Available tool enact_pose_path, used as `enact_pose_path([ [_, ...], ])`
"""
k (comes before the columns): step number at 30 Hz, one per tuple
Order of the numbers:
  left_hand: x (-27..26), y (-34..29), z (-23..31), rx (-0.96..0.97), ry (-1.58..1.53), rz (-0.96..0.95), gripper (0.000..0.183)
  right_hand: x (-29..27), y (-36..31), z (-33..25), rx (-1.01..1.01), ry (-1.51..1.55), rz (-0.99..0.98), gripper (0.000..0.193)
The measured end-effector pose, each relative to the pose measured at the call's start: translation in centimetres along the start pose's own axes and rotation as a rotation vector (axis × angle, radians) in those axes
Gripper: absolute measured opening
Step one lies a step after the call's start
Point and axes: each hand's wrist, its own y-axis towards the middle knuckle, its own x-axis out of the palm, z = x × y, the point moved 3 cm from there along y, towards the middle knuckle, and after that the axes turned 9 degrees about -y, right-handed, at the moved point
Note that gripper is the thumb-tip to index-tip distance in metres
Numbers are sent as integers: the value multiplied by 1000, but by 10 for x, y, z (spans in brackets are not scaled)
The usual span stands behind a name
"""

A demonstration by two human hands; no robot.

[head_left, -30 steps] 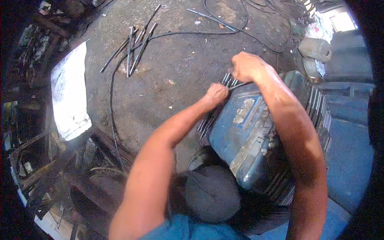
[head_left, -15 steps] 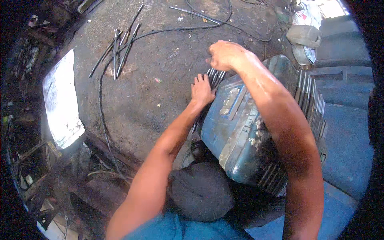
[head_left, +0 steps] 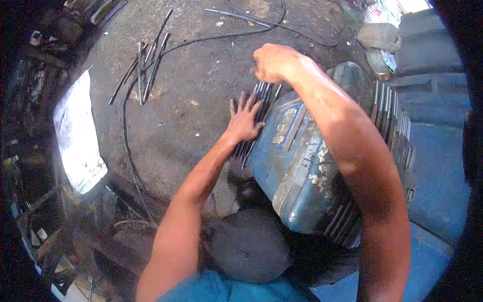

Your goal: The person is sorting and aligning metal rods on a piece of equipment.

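Note:
A bundle of dark metal rods (head_left: 262,93) lies along the left side of a worn blue box-like container (head_left: 274,156). My left hand (head_left: 245,120) rests palm down on the bundle, fingers spread wide. Just beyond the far ends of these rods is my right hand (head_left: 275,63), its fingers curled in. Whatever may be inside that grip is hidden by the hand itself. More rods (head_left: 387,103) stick out in a row along the container's right side, partly behind my right forearm.
Several loose rods (head_left: 141,73) lie crossed on the dirt floor (head_left: 171,121) at far left, with a black cable (head_left: 127,131) running past them. A white sheet (head_left: 78,133) is at left. Blue ribbed metal (head_left: 432,156) and a dirty plastic jug (head_left: 378,38) are at right.
My left hand has shifted left and its fingers have spread wider over the rods. My right hand has moved slightly left, still curled. The whole view has shifted a little.

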Motion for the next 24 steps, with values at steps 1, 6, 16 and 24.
enact_pose_path([
  [1,-1,1,2,2,-7,1,86,3,-4,1,2,-5,-4,33],
  [6,-14,6,3,-52,143,95,82,-2,-11,-1,11,-25,-97,33],
  [16,-9,19,2,-22,208,-97,88,7,-3,0,-79,-3,15,37],
  [24,13,6,4,-125,128,225,72,8,-1,7,-40,54,19,38],
])
